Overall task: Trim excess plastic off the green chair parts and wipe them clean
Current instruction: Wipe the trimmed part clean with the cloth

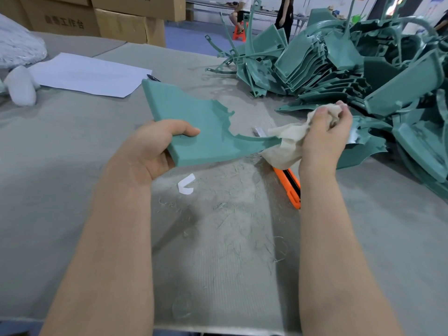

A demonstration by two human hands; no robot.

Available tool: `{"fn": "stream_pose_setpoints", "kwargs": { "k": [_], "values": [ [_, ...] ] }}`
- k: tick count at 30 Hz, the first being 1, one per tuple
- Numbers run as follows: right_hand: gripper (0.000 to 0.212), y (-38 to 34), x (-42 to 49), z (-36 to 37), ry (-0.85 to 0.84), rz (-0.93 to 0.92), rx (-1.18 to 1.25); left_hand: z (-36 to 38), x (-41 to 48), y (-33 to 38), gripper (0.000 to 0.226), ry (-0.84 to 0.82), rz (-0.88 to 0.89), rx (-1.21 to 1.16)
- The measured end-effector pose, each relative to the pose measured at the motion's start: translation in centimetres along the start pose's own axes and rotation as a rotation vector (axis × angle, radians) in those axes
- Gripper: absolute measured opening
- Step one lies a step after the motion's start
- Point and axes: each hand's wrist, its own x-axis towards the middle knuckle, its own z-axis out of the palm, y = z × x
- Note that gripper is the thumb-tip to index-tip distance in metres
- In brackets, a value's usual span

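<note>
My left hand (155,146) grips a flat green chair part (194,122) by its near left corner, thumb on top, and holds it above the table. The part's thin curved arm reaches right into a cream cloth (286,144). My right hand (324,137) holds that cloth bunched in its curled fingers, wrapped round the tip of the arm. An orange utility knife (289,187) lies on the table under my right wrist, partly hidden by it. Green plastic shavings (232,219) are scattered on the grey table cover (72,166).
A big heap of green chair parts (363,69) fills the right and far right of the table. White paper sheets (89,75) with a pen lie far left, next to white bags. Cardboard boxes stand behind. Two people are far back.
</note>
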Motion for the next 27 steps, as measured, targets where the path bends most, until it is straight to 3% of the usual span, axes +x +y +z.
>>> {"fn": "stream_pose_setpoints", "kwargs": {
  "k": [2, 4, 8, 10, 13, 17, 21, 24, 27],
  "values": [
    [0.015, 0.5, 0.3, -0.1, 0.041, -0.010, -0.081, -0.1, 0.0, 0.0, 0.028, 0.000, 0.001, 0.011],
    [0.033, 0.8, 0.5, -0.4, 0.110, 0.052, -0.111, -0.2, -0.1, 0.2, 0.026, -0.013, 0.001, 0.013],
    [0.045, 0.9, 0.4, -0.8, 0.197, 0.283, 0.251, 0.0, -0.1, 0.2, 0.022, -0.025, 0.007, 0.031],
    [0.036, 0.5, 0.1, -0.4, 0.089, 0.314, 0.327, 0.1, 0.1, 0.0, 0.029, 0.021, 0.019, 0.016],
    [0.021, 0.6, -0.2, 0.4, -0.079, 0.253, 0.245, 0.0, 0.3, 0.0, 0.033, 0.056, 0.041, -0.026],
    [0.043, 1.1, 0.2, -0.1, 0.012, 0.230, 0.138, -0.2, 0.2, 0.1, 0.029, 0.000, 0.016, -0.006],
    [0.041, 0.8, 0.4, -0.8, 0.118, 0.461, 0.518, 0.1, 0.2, 0.0, 0.028, -0.024, 0.001, 0.008],
    [0.033, 0.8, 0.1, -0.4, -0.004, 0.515, 0.739, 0.5, 0.3, -0.2, 0.028, 0.012, 0.026, -0.022],
    [0.025, 0.6, -0.1, 0.3, -0.088, 0.379, 0.524, 0.5, 0.4, -0.3, 0.029, 0.053, 0.037, -0.044]
  ]
}}
